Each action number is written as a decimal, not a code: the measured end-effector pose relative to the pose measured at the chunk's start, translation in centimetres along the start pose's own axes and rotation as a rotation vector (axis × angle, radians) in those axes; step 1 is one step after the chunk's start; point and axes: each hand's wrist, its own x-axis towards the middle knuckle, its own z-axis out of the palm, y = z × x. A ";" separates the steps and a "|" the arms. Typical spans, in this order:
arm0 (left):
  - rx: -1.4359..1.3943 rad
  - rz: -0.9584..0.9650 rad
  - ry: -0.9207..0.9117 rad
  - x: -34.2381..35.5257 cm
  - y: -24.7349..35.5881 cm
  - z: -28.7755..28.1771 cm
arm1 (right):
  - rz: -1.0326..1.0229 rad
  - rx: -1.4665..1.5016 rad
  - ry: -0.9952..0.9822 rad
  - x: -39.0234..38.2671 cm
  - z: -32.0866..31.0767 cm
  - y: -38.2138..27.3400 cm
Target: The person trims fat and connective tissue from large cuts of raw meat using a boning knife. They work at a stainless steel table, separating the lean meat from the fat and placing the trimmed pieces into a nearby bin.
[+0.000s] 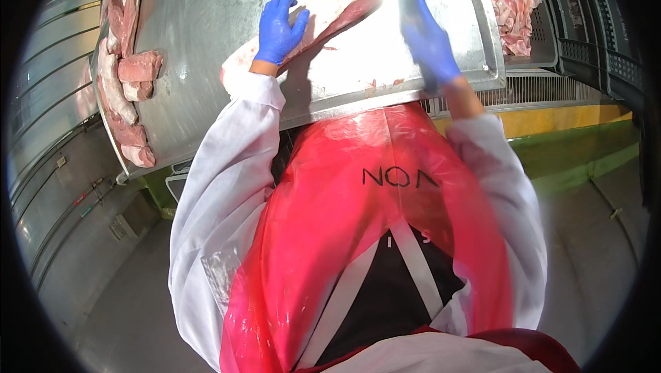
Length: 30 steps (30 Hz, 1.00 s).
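Head view: left hand, thumb spread, rests on a meat slab — right hand blurs (grip unclear).

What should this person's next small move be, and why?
Probably bringing the right hand leftward over the metal table to the long piece of meat: the left hand rests on that meat, as if steadying it, while the right is apart from it. The right hand is blurred, so I can't tell what, if anything, it holds.

Head-worn fisheye — close, facing down
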 end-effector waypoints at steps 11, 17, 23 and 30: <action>0.239 -0.145 -0.093 -2.4 1.3 1.2 | 0.157 0.101 -0.046 -1.0 5.2 1.2; 0.297 -0.161 -0.069 -1.9 0.9 1.9 | 0.185 0.151 0.029 5.3 7.1 -0.9; 0.304 -0.181 -0.076 -2.1 0.4 2.0 | 0.195 0.115 0.035 0.7 9.0 -0.9; 0.357 -0.272 -0.057 -1.1 -0.4 2.8 | 0.231 0.008 -0.148 -6.6 8.7 1.1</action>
